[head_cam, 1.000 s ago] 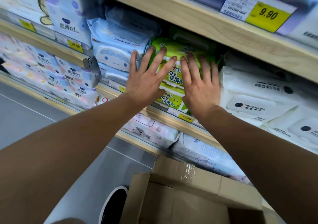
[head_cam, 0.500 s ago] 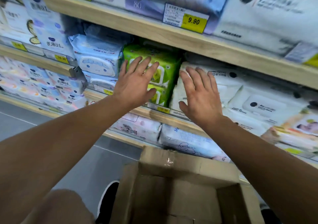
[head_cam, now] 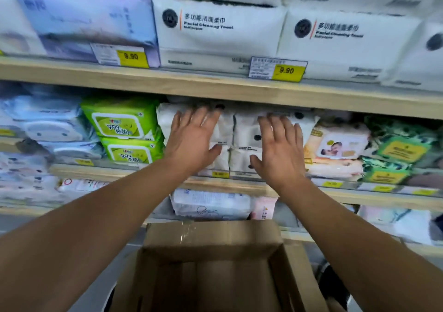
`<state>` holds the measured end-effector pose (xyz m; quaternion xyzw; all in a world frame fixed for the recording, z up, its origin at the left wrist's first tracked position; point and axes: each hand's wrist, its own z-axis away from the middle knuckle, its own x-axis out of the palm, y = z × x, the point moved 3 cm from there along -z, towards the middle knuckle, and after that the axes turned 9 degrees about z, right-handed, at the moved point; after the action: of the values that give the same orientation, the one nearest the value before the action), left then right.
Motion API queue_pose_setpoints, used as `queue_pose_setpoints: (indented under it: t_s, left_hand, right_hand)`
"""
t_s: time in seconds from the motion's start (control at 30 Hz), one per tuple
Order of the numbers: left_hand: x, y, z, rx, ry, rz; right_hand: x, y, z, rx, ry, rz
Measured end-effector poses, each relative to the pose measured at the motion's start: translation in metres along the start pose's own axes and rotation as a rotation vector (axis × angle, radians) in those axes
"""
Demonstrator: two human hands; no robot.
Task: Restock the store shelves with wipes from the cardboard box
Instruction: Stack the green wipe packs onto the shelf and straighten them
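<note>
White wipe packs (head_cam: 242,141) stand stacked on the middle wooden shelf (head_cam: 215,91). My left hand (head_cam: 191,141) lies flat, fingers spread, against the left white stack. Over the right white stack, my right hand (head_cam: 279,148) is also flat with straight fingers. Neither hand holds anything. Two green wipe packs (head_cam: 122,129) sit stacked just left of my left hand. The brown cardboard box (head_cam: 213,263) is open below my arms; the part of its inside I can see holds no packs.
Blue and white packs (head_cam: 48,124) fill the shelf's left end; beige baby packs (head_cam: 338,148) and green leaf-print packs (head_cam: 398,153) fill the right. Large white towel packs (head_cam: 215,28) line the upper shelf behind yellow price tags (head_cam: 285,70). More packs (head_cam: 211,206) lie on the lower shelf.
Both hands have moved right along the shelf, from the green packs onto the white packs. The view has swung right and up, showing more of the upper shelf.
</note>
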<state>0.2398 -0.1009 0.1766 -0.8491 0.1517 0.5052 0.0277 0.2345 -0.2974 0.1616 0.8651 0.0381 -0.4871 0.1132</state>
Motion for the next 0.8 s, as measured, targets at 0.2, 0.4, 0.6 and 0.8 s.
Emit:
queue_pose_setpoints:
  t_s: [0.2,0.4,0.6,0.8]
  left_hand:
    - [0.029,-0.011,-0.027,-0.298,-0.14,-0.031]
    - [0.04,-0.035,-0.03,-0.098,-0.047,-0.069]
    - [0.044,-0.056,-0.032,0.076,0.038,-0.026]
    - [0.045,-0.058,-0.03,0.052,-0.008,-0.073]
  right_hand:
    - [0.024,0.012,-0.038,0.108,-0.169,0.043]
    - [0.049,0.023,-0.032,0.033,0.015,0.051]
    - [0.048,0.032,-0.033,-0.02,0.024,-0.009]
    - [0.042,0.021,-0.032,0.02,-0.039,0.034]
